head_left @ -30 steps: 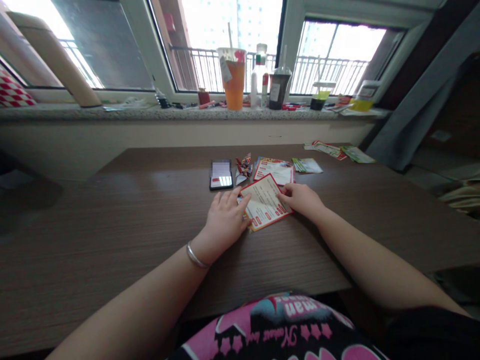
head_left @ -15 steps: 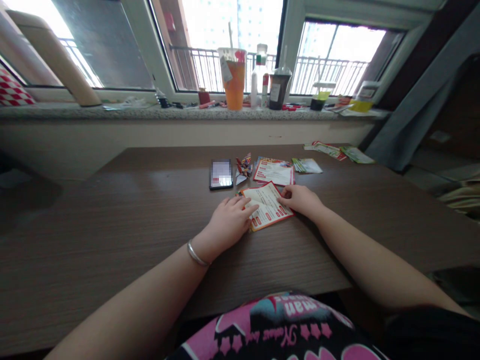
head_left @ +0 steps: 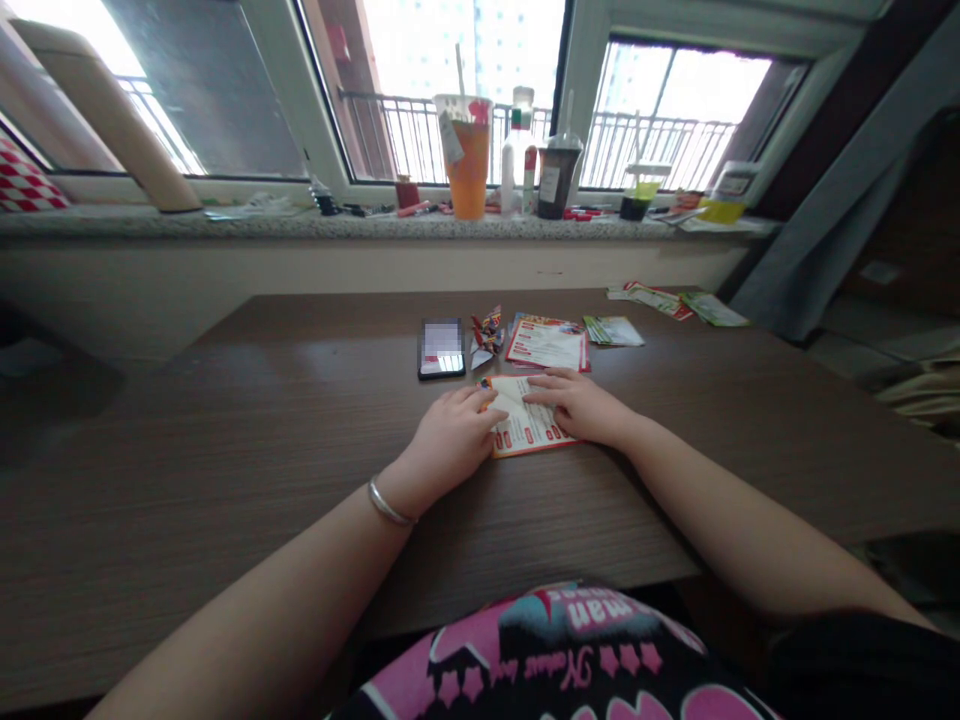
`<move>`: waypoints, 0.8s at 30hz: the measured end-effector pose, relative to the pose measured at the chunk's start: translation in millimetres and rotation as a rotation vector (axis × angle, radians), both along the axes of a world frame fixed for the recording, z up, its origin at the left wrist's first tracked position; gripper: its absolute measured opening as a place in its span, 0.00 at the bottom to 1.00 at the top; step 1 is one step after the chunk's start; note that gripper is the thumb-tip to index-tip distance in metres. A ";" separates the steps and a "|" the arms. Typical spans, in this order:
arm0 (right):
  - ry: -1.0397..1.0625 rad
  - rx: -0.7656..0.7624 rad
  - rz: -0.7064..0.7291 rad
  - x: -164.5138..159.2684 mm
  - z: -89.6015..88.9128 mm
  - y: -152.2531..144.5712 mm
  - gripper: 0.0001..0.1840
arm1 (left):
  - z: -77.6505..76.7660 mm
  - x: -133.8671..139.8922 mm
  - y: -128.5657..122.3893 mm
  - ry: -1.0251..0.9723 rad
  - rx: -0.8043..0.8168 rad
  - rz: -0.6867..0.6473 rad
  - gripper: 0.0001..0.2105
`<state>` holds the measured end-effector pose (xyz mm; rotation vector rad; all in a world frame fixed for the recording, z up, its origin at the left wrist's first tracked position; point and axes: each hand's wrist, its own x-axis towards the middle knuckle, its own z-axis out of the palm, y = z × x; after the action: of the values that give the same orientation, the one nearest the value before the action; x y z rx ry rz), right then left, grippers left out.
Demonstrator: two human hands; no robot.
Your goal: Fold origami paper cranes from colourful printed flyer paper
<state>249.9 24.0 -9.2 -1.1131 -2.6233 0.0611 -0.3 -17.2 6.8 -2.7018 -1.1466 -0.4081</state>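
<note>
A printed leaflet [head_left: 517, 430] with red edging and creases lies on the brown table in front of me. My left hand [head_left: 455, 430], with a silver bangle at the wrist, rests on its left edge, fingers extended. On the leaflet's right side lies my right hand [head_left: 581, 405], its fingers stretched flat over the paper and covering part of the print. Just beyond is a stack of similar leaflets [head_left: 547, 345]. A folded paper piece [head_left: 487, 338] in several colours stands left of that stack, beside a phone [head_left: 442, 350] with a lit screen.
Green-and-white papers [head_left: 615, 331] lie right of the stack, with more leaflets [head_left: 660, 300] at the table's far right corner. On the windowsill [head_left: 360, 228] stand an orange drink cup [head_left: 469, 170], a dark cup [head_left: 556, 180], bottles and small items.
The leaflet has turned so that its lower edge lies straighter and its raised top corner is down. My right hand has gone from pinching its right edge to lying flat on it.
</note>
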 end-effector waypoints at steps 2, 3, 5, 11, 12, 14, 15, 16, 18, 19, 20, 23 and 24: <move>-0.035 -0.016 0.014 -2.8 2.2 -3.3 0.27 | 2.6 1.4 -1.8 -0.011 -0.010 -0.006 0.12; -0.048 -0.023 0.007 -3.8 4.0 -5.0 0.26 | 3.9 2.1 -2.8 -0.018 -0.019 -0.010 0.12; -0.076 -0.025 -0.020 -5.1 8.4 -8.1 0.24 | 6.4 3.3 -5.0 -0.036 -0.037 -0.021 0.14; -0.109 -0.040 -0.025 -7.5 19.6 -15.2 0.21 | 10.5 3.1 -8.7 -0.054 -0.073 -0.053 0.15; -0.116 -0.045 -0.024 -8.2 20.8 -16.3 0.20 | 10.4 2.8 -8.5 -0.048 -0.078 -0.060 0.14; -0.128 -0.054 -0.017 -10.0 22.7 -18.7 0.20 | 9.2 2.3 -7.3 -0.026 -0.085 -0.083 0.15; -0.132 -0.060 -0.012 -10.8 23.5 -19.9 0.20 | 8.3 2.1 -6.4 -0.012 -0.087 -0.098 0.15; -0.135 -0.066 -0.006 -11.4 24.3 -21.1 0.19 | 7.1 1.8 -5.3 0.003 -0.089 -0.112 0.16; -0.142 -0.079 -0.002 -12.1 25.5 -22.9 0.19 | 4.5 0.9 -2.8 0.028 -0.095 -0.131 0.17; -0.146 -0.083 -0.004 -12.2 26.1 -23.6 0.19 | 3.3 0.2 -1.4 0.039 -0.100 -0.137 0.18; -0.151 -0.087 -0.006 -12.0 26.5 -24.1 0.19 | 2.3 -0.6 0.1 0.048 -0.105 -0.146 0.19; -0.156 -0.102 -0.011 -10.8 27.4 -24.3 0.19 | 0.7 -3.4 4.3 0.070 -0.124 -0.177 0.24; -0.155 -0.109 -0.012 -10.2 27.6 -24.1 0.19 | 0.8 -4.3 5.4 0.075 -0.130 -0.185 0.25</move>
<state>239.7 -0.2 18.4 -1.2152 -2.7791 0.1212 -4.6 -11.8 7.6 -2.9207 -0.9376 -0.2628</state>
